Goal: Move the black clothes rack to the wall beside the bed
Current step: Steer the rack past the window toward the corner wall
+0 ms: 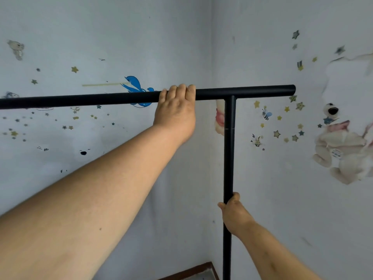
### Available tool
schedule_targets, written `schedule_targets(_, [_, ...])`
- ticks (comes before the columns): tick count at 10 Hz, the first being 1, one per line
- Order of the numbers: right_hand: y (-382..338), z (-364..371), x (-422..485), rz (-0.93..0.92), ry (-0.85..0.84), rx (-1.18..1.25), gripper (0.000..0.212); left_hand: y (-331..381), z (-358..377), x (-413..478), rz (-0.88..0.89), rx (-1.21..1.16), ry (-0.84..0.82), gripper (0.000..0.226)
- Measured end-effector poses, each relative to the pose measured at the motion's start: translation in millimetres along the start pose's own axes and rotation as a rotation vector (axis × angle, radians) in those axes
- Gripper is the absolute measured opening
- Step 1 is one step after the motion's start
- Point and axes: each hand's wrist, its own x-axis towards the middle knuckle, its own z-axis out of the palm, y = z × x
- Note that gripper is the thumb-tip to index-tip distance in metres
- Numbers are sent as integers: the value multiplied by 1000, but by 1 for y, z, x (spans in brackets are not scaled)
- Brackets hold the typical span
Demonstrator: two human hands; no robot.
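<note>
The black clothes rack (229, 150) fills the middle of the view: a horizontal top bar runs from the left edge to about two thirds across, and a vertical post drops from it at the right. My left hand (176, 112) is wrapped over the top bar just left of the post. Lower down, my right hand (234, 214) grips the vertical post. The rack stands close to a corner where two pale walls meet. Its base is out of view, and no bed is visible.
Both walls (262, 178) carry stickers of stars, a blue bird (134, 85) and bears. A brown skirting strip (193, 272) shows at the bottom of the corner.
</note>
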Motion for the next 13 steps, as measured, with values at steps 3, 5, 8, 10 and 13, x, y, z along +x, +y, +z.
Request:
schedule_targets(3, [22,2,85,15,66,92,56,-27,53,30,-37,38,-47,66])
schedule_targets(5, [45,6,159,-99,20,204,69,-54,89,52,-66,67,-89,66])
schedule_targets(8, [51,10,220,500,342,1975,43,-79,136,78,-134,145,-146,71])
schedule_targets(10, [62,-1,260,495,169,2250,33,-92,159,89,-155,186,-146,70])
schedule_targets(13, [69,-7,302,567,131,2418,22,-108,182,101,-154,196,-156,70])
